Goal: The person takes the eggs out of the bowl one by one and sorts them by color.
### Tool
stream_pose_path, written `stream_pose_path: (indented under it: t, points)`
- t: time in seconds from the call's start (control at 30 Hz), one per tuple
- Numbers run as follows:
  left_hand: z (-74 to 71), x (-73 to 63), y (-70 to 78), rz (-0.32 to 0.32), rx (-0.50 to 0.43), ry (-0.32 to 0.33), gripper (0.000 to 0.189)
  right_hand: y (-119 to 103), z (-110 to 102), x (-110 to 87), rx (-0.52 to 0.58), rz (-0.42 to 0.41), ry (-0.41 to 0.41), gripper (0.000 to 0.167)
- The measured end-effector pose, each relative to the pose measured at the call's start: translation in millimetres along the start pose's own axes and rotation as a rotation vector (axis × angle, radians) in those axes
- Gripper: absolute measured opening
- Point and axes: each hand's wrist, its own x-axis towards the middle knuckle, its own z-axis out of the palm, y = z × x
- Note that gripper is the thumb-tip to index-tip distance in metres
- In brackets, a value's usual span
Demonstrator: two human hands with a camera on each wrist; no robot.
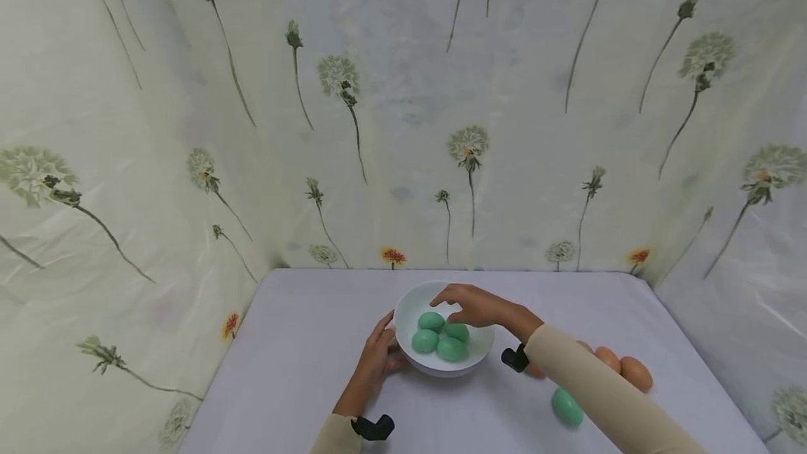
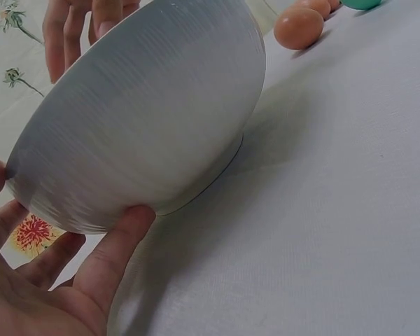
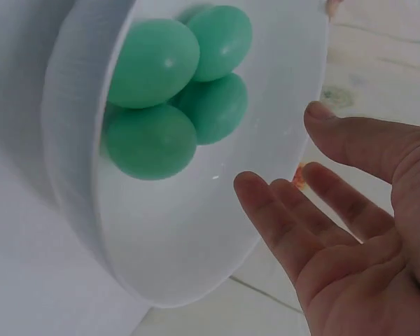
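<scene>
A white bowl point(image 1: 476, 352) stands on the table with several green eggs point(image 1: 452, 349) grouped in its bottom. My left hand point(image 1: 376, 357) holds the bowl at its left side. In the left wrist view, the thumb point(image 2: 126, 231) presses low on the bowl's outer wall while the other fingers spread along it toward the rim. Above the bowl's far right part is my right hand point(image 1: 476, 305), its fingers parted and loosely bent. Nothing lies between the right fingers point(image 3: 266, 217) and thumb in the right wrist view, and the green eggs point(image 3: 154, 63) sit apart from them.
Right of the bowl, several brown eggs point(image 1: 636, 374) lie on the white-covered table point(image 1: 284, 342), partly hidden by the right sleeve point(image 1: 605, 391). One green egg point(image 1: 567, 407) lies nearer, beside that sleeve. A flower-printed cloth point(image 1: 403, 125) rises behind the table.
</scene>
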Motion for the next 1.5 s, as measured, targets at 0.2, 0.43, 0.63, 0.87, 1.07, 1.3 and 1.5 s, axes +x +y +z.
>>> stream_pose_path:
  t: [0.2,0.43,0.63,0.87,1.07,1.3,1.5]
  points:
    - [2.2,-2.6,-5.2,-0.002,-0.005,-0.008,0.051,3,10,14.6,0.028,-0.003,-0.028,0.04]
    - [3.7,-4.2,-7.4,-0.005,0.001,-0.012,0.052,5,24,25.8,0.015,0.057,-0.048,0.037]
    - [1.6,-3.2,-5.3,0.004,0.003,-0.008,0.051,4,29,34.3,-0.047,0.056,-0.047,0.034]
    - [1.0,1.4,-4.1,0.027,0.002,-0.028,0.051,1,31,42.2,-0.054,0.08,-0.073,0.031]
    - [-0.3,1.9,-3.1,0.03,0.002,-0.025,0.05,5,35,49.8,-0.079,0.104,-0.088,0.031]
    - [-1.5,1.6,-2.6,0.03,0.011,-0.014,0.05,2,40,52.2,-0.138,0.112,-0.106,0.034]
    - [0.0,1.3,-0.6,0.009,0.017,0.009,0.05,-1,41,52.2,-0.165,0.147,-0.138,0.039]
